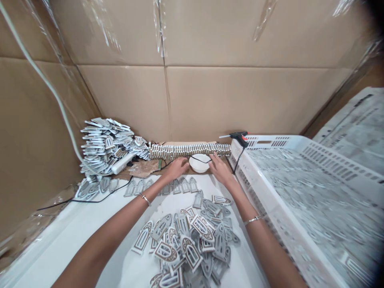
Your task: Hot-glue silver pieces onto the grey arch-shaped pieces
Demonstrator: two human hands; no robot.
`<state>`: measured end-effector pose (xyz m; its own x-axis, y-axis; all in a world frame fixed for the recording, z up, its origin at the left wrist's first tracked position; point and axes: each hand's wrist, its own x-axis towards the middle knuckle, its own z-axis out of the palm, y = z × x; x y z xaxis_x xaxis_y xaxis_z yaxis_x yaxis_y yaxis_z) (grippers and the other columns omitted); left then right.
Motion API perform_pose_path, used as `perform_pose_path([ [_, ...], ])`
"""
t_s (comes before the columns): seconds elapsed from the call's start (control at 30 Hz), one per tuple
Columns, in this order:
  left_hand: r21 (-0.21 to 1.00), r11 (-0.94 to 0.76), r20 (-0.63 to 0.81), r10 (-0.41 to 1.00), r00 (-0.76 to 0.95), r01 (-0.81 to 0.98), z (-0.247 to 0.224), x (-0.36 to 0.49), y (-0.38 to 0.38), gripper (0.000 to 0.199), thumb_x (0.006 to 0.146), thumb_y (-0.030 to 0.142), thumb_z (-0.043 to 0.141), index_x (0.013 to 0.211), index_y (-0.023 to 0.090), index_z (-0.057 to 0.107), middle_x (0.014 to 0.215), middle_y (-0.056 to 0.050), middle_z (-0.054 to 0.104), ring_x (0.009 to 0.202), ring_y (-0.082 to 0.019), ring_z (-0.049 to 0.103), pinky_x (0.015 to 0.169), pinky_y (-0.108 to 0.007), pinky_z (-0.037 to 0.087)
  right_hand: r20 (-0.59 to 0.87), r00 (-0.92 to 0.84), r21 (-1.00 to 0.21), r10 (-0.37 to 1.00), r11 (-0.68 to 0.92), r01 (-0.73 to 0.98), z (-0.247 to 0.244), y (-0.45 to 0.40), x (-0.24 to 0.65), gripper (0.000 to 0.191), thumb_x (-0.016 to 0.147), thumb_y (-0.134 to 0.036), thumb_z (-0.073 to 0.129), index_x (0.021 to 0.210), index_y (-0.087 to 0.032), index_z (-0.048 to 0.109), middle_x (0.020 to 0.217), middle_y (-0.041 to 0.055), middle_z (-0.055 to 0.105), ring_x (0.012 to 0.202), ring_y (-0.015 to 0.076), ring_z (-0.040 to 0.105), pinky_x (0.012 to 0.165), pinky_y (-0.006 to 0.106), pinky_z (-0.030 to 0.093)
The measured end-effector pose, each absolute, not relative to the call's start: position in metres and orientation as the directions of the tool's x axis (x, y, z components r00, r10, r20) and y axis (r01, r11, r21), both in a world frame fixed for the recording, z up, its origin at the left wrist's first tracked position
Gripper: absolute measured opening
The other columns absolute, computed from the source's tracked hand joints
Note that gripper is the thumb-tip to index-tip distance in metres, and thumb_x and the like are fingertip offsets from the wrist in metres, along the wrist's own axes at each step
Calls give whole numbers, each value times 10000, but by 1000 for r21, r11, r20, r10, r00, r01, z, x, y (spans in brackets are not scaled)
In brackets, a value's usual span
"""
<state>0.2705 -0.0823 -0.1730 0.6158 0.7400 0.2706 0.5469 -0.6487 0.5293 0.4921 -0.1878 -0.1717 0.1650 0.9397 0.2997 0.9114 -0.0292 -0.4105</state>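
Note:
A white bowl (199, 164) sits at the back of the white work surface, between my two hands. My left hand (177, 168) is at the bowl's left rim, its fingers curled toward it. At the right rim is my right hand (219, 167), fingers bent against the edge. A black cable (196, 159) crosses the bowl and passes close to the fingers of both hands. Nearer to me, between my forearms, lies a loose heap of arched window-shaped pieces (192, 240), some with brown patterns and others plain grey. Several grey arched pieces (180, 185) form a row before the bowl.
A tall pile of pieces (105, 144) and a white power strip (123, 163) are at the left. Upright pieces (189, 151) line the cardboard wall (210, 100). A black glue gun (240, 138) rests on the corner of a white perforated crate (255, 176) holding many grey pieces.

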Motion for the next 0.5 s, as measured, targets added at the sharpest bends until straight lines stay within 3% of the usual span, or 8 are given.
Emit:
perform_pose_path([
  [0.13,538,-656,258,726,637,530,-171,271,-86,308,924,324,486,1097,142,663,1148,-114,693,1075,-253,639,975,-368,482,217,182,-407,959,-81,910,-171,-191,493,538,995,-329,320,1475,-98,396,1554,151,350,1397,242,389,1117,348,340],
  [0.3,539,-677,287,707,646,502,-163,264,-96,288,941,337,454,1020,153,661,1079,-102,684,1037,-249,625,958,-384,468,247,214,-418,945,-95,903,-156,-195,491,484,981,-308,347,1424,-147,452,1464,119,480,1277,229,511,1071,326,374],
  [0.5,508,-729,279,644,713,459,-159,253,-121,244,933,363,496,1000,177,639,1084,-93,658,1065,-252,591,969,-387,437,385,283,-397,879,-119,910,-128,-203,482,357,955,-207,338,1209,-197,588,1180,106,656,993,218,634,839,295,448],
])
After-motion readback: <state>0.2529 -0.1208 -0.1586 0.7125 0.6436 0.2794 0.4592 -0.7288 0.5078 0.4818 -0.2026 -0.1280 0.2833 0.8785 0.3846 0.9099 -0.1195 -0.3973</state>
